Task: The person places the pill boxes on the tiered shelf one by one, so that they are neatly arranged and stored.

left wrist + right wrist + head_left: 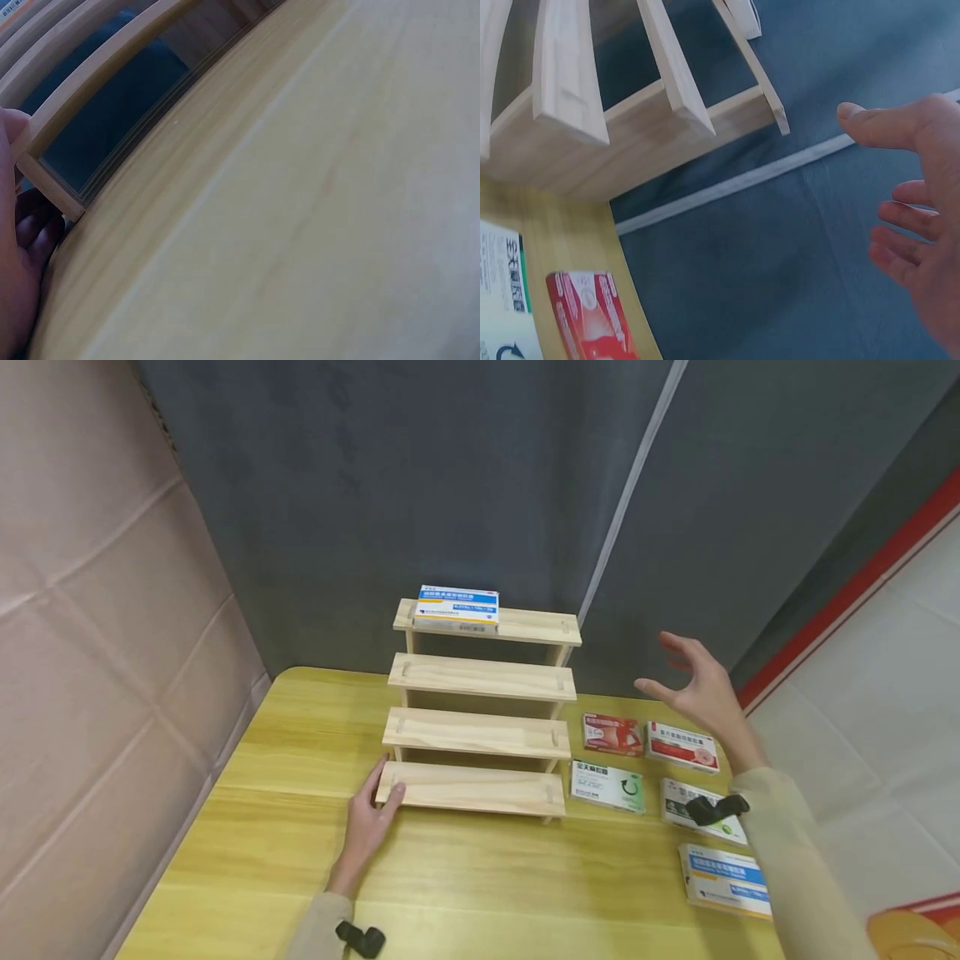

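Observation:
A light wooden four-step display rack (480, 789) stands on the table. My left hand (369, 817) grips the left end of its lowest step, thumb on top and fingers round the side; in the left wrist view those fingers (37, 225) curl behind the end support. On the top step lies a blue-and-white medicine box (456, 608), towards the left. My right hand (701, 685) hangs in the air to the right of the rack, thumb and fingers spread apart with nothing between them. Below it lie a red medicine box (612, 734) and a red-and-white medicine box (682, 747).
A white-and-green box (607, 786) lies close beside the rack's right side. Further right are another white-and-green box (686, 800), partly behind the right wrist strap, and a second blue-and-white box (723, 881). A dark grey curtain (375, 485) hangs behind the wooden table (465, 877).

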The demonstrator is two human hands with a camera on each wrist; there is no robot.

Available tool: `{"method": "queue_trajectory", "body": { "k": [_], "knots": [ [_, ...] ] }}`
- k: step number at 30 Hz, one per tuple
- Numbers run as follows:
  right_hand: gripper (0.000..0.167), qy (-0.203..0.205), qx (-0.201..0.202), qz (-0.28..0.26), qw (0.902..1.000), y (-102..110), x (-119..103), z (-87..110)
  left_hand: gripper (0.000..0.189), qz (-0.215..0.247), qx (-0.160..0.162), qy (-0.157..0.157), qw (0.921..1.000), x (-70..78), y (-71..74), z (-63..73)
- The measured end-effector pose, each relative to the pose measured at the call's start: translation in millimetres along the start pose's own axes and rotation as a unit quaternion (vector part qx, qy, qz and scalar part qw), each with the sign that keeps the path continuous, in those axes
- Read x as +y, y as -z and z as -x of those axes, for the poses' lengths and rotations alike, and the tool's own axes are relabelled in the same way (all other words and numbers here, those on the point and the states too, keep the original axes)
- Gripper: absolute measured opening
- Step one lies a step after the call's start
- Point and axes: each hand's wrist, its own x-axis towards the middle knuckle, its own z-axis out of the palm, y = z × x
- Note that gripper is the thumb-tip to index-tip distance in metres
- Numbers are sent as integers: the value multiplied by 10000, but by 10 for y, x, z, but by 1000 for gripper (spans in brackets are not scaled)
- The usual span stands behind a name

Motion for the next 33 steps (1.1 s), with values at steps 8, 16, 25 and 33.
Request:
{"method": "queue_trajectory", "body": {
  "k": [8, 16, 25, 33],
  "knots": [
    [83, -75, -38, 180, 9998, 74, 96, 137, 59, -15, -75, -37, 10000, 54, 64, 3],
    [84, -125, -104, 169, 9997, 123, 204, 277, 59, -105, -85, -9, 9999, 66, 84, 5],
    [86, -264, -248, 137, 9993, 187, 328, 435, 59, -46, -66, 82, 9999, 99, 87, 15],
    [88, -508, -542, 215, 9970, 226, 415, 601, 59, -66, -158, 80, 9998, 94, 54, 2]
  ]
}}
